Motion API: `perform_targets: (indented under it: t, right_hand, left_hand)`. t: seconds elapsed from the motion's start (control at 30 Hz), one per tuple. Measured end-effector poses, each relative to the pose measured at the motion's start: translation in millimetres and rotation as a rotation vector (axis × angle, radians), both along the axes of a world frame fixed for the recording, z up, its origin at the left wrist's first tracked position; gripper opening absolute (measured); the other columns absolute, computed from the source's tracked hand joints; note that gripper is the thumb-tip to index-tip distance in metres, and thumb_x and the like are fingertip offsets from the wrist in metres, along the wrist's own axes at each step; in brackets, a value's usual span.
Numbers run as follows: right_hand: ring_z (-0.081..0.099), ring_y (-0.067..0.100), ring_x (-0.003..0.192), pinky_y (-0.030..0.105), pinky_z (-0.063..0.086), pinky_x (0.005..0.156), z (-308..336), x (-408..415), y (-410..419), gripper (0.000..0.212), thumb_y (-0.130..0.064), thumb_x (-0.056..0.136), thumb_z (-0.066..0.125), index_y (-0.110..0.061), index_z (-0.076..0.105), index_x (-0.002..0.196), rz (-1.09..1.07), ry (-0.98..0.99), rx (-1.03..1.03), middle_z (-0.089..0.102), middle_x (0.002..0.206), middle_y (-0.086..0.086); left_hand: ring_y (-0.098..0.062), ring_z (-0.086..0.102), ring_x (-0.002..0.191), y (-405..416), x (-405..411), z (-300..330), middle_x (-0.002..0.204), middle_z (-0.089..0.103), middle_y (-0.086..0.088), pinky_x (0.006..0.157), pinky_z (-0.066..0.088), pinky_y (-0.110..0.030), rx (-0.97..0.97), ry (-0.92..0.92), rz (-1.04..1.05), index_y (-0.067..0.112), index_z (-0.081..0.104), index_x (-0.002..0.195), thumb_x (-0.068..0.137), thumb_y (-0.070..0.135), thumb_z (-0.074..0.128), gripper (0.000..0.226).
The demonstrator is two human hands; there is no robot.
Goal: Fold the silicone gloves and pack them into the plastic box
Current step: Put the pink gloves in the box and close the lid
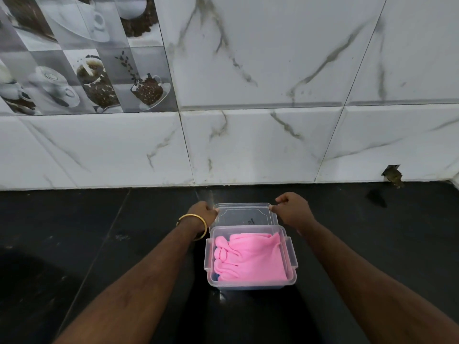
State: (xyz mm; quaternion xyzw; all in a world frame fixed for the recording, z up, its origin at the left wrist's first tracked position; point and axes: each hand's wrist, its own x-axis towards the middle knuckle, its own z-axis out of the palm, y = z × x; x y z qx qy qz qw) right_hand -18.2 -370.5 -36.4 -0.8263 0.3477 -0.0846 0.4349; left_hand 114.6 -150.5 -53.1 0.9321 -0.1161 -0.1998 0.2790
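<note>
Pink silicone gloves (250,256) lie folded inside clear plastic box (250,284) on black counter (99,232), nearer the person than both hands. Clear lid (244,216) sits just beyond box. Left hand (202,213) fingers curled, pinching lid's left far corner; gold bangle (192,225) on wrist. Right hand (291,208) fingers curled, pinching right far corner.

Clear plastic box (250,281), rectangular, open, sitting upright on the black desk (99,244) with side latches hanging loose. Inside: pink silicone gloves (250,256), folded flat, fingers bunched toward the left wall, filling most of the floor. Clear lid (244,216) just behind the box, touching its far rim.
</note>
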Motion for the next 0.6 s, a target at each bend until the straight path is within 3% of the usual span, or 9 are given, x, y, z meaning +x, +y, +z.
perform_targets:
  t: [0.17, 0.27, 0.4, 0.5, 0.6]
  right_hand:
    - [0.056, 0.021, 0.067, 0.030, 0.048, 0.055, -23, 11, -6, 0.030, -0.026, 0.083, 0.076, 0.000, 0.064, 0.091, 0.005, 0.247, 0.173, 0.061, 0.083, 0.014]
    - [0.064, 0.027, 0.085, 0.035, 0.054, 0.068, -32, 15, -5, 0.045, -0.026, 0.084, 0.076, 0.007, 0.063, 0.111, 0.020, 0.297, 0.290, 0.066, 0.105, 0.020]
    - [0.066, 0.033, 0.097, 0.041, 0.056, 0.078, -33, 15, -5, 0.048, -0.025, 0.084, 0.076, 0.007, 0.061, 0.116, 0.007, 0.273, 0.349, 0.066, 0.110, 0.022]
    - [0.063, 0.025, 0.080, 0.031, 0.050, 0.059, -24, 14, -3, 0.042, -0.026, 0.084, 0.075, 0.006, 0.063, 0.109, 0.008, 0.210, 0.340, 0.064, 0.094, 0.015]
    - [0.053, 0.019, 0.067, 0.030, 0.045, 0.058, -5, 14, -4, 0.032, -0.029, 0.084, 0.074, 0.001, 0.063, 0.090, -0.001, 0.083, 0.279, 0.057, 0.080, 0.010]
  left_hand:
    - [-0.039, 0.066, 0.099, 1, 7, -27, 0.110, 0.068, -0.025, 0.084, 0.052, -0.038, -0.028, 0.188, 0.077, -0.005, 0.067, 0.107, 0.095, 0.044, 0.049, 0.053]
    - [-0.037, 0.066, 0.097, 0, 8, -34, 0.113, 0.068, -0.023, 0.086, 0.054, -0.038, -0.056, 0.226, 0.110, -0.004, 0.067, 0.110, 0.095, 0.047, 0.047, 0.057]
    - [-0.038, 0.066, 0.102, -4, 6, -30, 0.117, 0.067, -0.023, 0.092, 0.055, -0.046, -0.138, 0.275, 0.197, -0.004, 0.063, 0.118, 0.093, 0.052, 0.049, 0.063]
    - [-0.038, 0.067, 0.100, -6, 2, -17, 0.114, 0.068, -0.023, 0.092, 0.055, -0.047, -0.195, 0.281, 0.246, -0.003, 0.064, 0.116, 0.091, 0.055, 0.048, 0.065]
    - [-0.041, 0.067, 0.101, -10, 1, 7, 0.111, 0.068, -0.026, 0.091, 0.055, -0.047, -0.287, 0.217, 0.265, -0.004, 0.065, 0.112, 0.091, 0.059, 0.046, 0.069]
